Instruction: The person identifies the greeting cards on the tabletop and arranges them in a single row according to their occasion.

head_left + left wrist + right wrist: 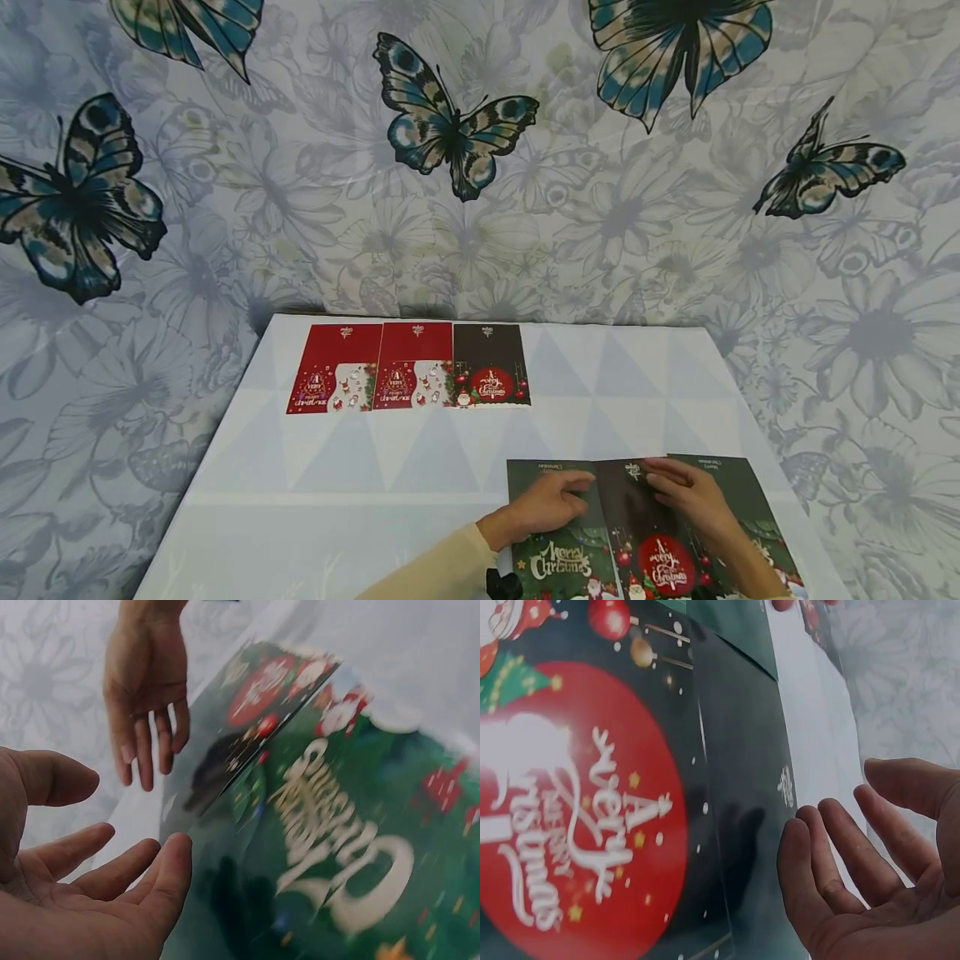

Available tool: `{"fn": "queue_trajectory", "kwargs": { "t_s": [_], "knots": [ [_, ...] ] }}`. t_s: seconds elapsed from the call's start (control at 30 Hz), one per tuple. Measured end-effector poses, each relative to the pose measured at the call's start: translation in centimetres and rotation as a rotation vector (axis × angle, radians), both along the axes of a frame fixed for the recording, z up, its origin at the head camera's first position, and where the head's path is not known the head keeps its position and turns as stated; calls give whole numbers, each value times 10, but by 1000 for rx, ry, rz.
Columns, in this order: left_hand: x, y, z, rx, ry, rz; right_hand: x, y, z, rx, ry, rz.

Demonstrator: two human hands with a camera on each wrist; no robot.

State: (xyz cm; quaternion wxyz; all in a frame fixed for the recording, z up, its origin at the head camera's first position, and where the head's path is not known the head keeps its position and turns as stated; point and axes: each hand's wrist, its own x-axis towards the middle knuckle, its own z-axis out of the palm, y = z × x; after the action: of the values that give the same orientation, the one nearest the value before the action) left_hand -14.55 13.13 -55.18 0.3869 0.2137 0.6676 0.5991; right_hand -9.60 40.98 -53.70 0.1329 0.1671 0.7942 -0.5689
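Observation:
Near the table's front right, several Christmas cards lie in a row. My left hand (551,502) is over a green "Merry Christmas" card (562,560), its fingers loosely bent with nothing between them; the same hand (97,877) shows a gap between thumb and fingers in the left wrist view. Above the top edge of a dark card with a red circle (667,565) is my right hand (693,500). In the right wrist view its fingers are relaxed and hold nothing. A second green card (738,483) lies to the right, partly covered by the right arm.
At the back left of the white triangle-patterned table (360,458), two red cards (337,346) and one dark card (491,350) lie side by side. A butterfly-patterned cloth (457,250) hangs behind the table.

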Motion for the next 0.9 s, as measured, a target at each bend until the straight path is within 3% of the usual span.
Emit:
{"fn": "queue_trajectory", "kwargs": {
  "t_s": [0.2, 0.47, 0.9],
  "knots": [
    [15, 11, -5, 54, -69, -56, 13, 10, -1, 55, -6, -27],
    [22, 17, -9, 66, -163, -101, 25, 21, -5, 121, -88, -74],
    [29, 26, -1, 7, -111, -86, 31, 36, -4, 201, -114, -131]
  ]
}}
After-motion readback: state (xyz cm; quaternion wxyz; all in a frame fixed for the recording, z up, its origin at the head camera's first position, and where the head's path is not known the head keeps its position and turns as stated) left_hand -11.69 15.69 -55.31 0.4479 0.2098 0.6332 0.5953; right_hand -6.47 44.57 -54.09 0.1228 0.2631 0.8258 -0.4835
